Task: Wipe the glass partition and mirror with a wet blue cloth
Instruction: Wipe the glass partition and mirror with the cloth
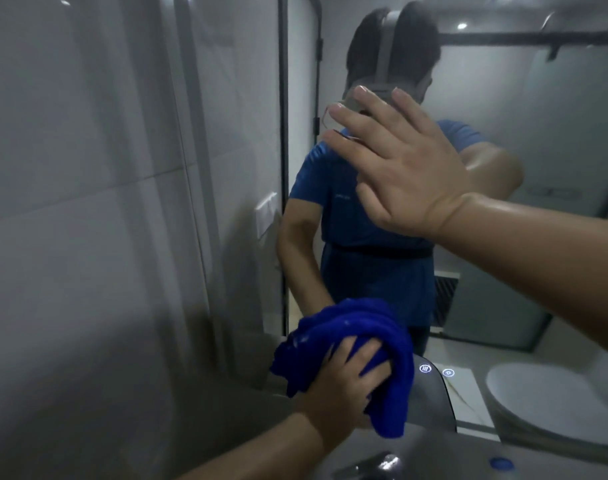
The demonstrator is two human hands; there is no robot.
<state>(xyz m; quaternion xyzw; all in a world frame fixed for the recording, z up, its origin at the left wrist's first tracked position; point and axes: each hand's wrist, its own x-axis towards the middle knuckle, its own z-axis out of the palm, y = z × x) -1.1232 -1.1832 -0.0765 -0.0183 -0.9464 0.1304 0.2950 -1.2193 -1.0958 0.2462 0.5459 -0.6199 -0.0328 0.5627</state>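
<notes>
1. We see a grey tiled wall (105,202) filling the left half of the view.
2. The mirror (555,133) fills the right half. Its black frame edge runs vertically beside the wall. It reflects a person in a blue shirt and, at upper right, a dark-framed glass partition (572,109).
3. Our right hand (406,168) is raised in front of the mirror's middle, open, with the fingers straight and spread. We cannot tell whether it touches the glass.
4. The blue cloth (364,327) is bunched against the mirror's lower left corner, just above the counter (434,452).
5. Our left hand (344,379) grips the cloth from below, with the fingers curled into its folds.
6. A white switch plate (266,211) sits on the wall, just left of the mirror frame.
7. A metal tap (375,462) shows blurred at the bottom edge, on the counter.
8. A small blue round item (501,463) lies on the counter, right of the tap.
9. Two lit round icons (425,368) glow on the lower mirror, just right of the cloth.
</notes>
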